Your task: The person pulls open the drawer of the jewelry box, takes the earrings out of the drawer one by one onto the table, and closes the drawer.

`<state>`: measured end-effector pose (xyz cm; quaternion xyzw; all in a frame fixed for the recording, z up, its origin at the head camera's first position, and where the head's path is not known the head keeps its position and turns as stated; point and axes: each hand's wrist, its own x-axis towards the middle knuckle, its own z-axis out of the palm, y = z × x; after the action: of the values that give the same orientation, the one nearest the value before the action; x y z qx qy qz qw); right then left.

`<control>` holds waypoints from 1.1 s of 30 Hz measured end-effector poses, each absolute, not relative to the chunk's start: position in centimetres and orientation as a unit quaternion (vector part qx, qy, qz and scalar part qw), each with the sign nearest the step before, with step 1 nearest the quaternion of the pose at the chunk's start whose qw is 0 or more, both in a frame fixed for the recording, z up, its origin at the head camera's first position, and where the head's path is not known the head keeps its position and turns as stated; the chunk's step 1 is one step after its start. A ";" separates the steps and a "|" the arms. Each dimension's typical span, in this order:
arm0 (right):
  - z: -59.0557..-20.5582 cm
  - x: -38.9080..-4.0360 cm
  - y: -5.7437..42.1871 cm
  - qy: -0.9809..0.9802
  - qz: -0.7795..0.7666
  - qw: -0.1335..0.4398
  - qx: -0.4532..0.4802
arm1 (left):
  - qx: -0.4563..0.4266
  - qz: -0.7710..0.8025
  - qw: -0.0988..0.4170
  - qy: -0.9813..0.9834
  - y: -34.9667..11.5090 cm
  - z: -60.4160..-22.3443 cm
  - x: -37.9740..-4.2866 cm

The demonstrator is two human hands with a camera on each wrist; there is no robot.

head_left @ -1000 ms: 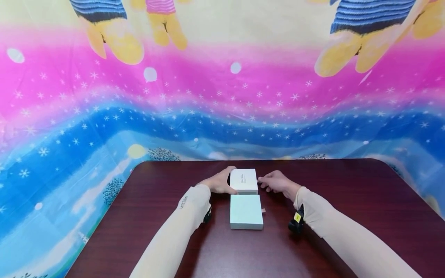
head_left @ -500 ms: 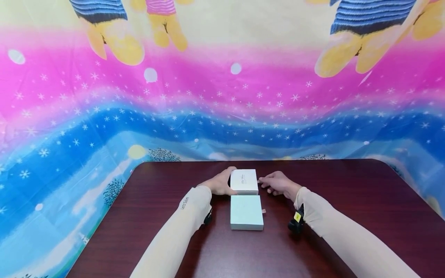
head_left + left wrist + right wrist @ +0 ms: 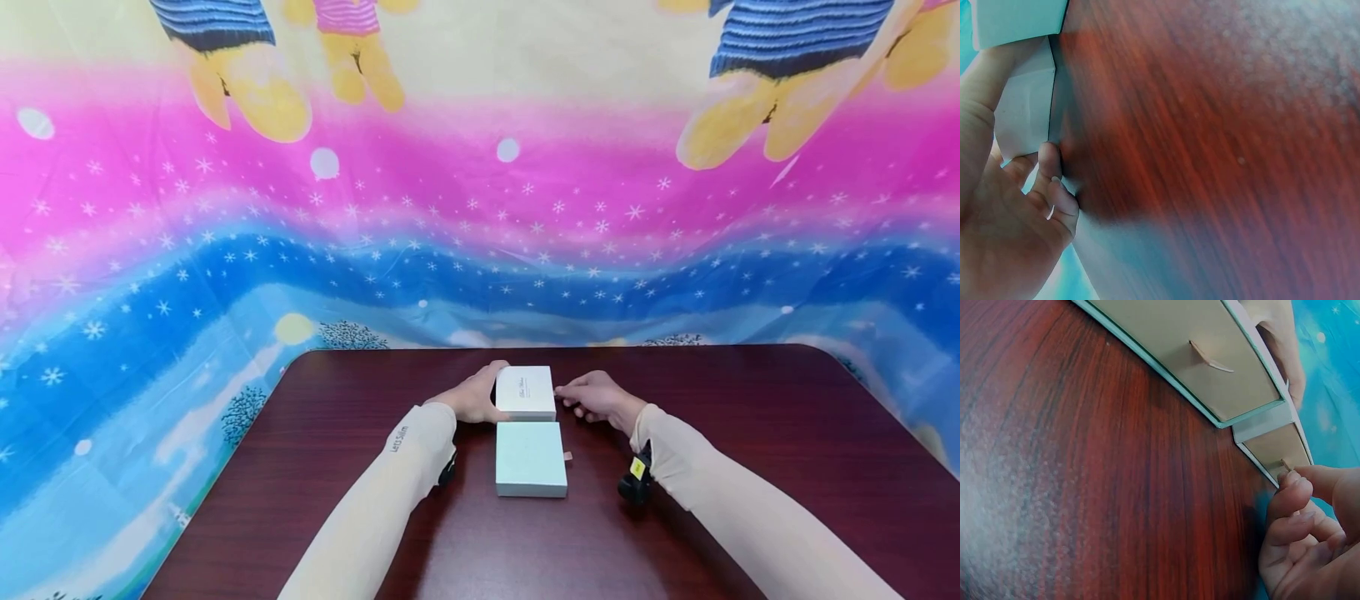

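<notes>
A small white drawer box with dark lettering on its lid sits near the back of the table. My left hand grips its left side, the thumb at the front and the fingers round the back. At the box's right side, my right hand pinches a short ribbon pull tab between thumb and forefinger. The tan drawer front looks flush inside the white sleeve. Right in front stands a mint-green drawer box, with its own ribbon tab hanging loose.
Both boxes stand on a dark red-brown wooden table with rounded back corners. A colourful printed cloth hangs behind the table's back edge. A black wrist camera is strapped below the right sleeve.
</notes>
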<state>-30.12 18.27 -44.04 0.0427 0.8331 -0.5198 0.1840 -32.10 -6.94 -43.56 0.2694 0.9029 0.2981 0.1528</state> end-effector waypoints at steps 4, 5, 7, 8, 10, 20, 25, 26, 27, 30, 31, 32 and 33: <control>-44.2 -30.2 18.3 0.834 -0.521 0.179 0.041 | 0.269 0.300 0.156 0.902 -7.0 -43.4 -32.0; -44.3 -30.2 18.3 0.834 -0.520 0.178 0.041 | 0.269 0.301 0.155 0.902 -7.0 -43.4 -32.0; -44.3 -30.2 18.3 0.836 -0.518 0.176 0.040 | 0.269 0.300 0.154 0.902 -7.0 -43.4 -32.0; -44.3 -30.2 18.3 0.837 -0.517 0.175 0.040 | 0.269 0.299 0.153 0.903 -7.0 -43.4 -32.0; -44.3 -30.1 18.4 0.838 -0.515 0.174 0.040 | 0.269 0.297 0.150 0.904 -6.9 -43.5 -32.1; -44.1 -29.9 18.5 0.837 -0.517 0.176 0.033 | 0.265 0.295 0.152 0.905 -6.9 -43.7 -32.1; -44.1 -29.8 18.7 0.839 -0.513 0.175 0.033 | 0.263 0.297 0.157 0.904 -6.9 -43.6 -32.1; -44.1 -29.8 18.8 0.838 -0.515 0.176 0.034 | 0.263 0.296 0.157 0.905 -6.9 -43.6 -32.1; -44.2 -29.8 18.8 0.839 -0.515 0.176 0.031 | 0.264 0.296 0.157 0.904 -6.9 -43.6 -32.1; -44.2 -29.8 18.9 0.835 -0.520 0.180 0.028 | 0.264 0.298 0.157 0.904 -6.9 -43.7 -32.1; -44.2 -29.8 18.9 0.834 -0.521 0.181 0.028 | 0.263 0.300 0.157 0.903 -7.0 -43.7 -32.1; -44.2 -29.9 18.9 0.833 -0.522 0.182 0.028 | 0.262 0.302 0.157 0.903 -7.0 -43.7 -32.1; -44.3 -29.9 18.9 0.832 -0.523 0.183 0.027 | 0.261 0.305 0.158 0.902 -7.0 -43.7 -32.1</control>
<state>-29.91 18.91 -44.27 0.0269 0.8323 -0.5227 0.1826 -32.15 -7.02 -43.73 0.2608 0.9024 0.3046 0.1579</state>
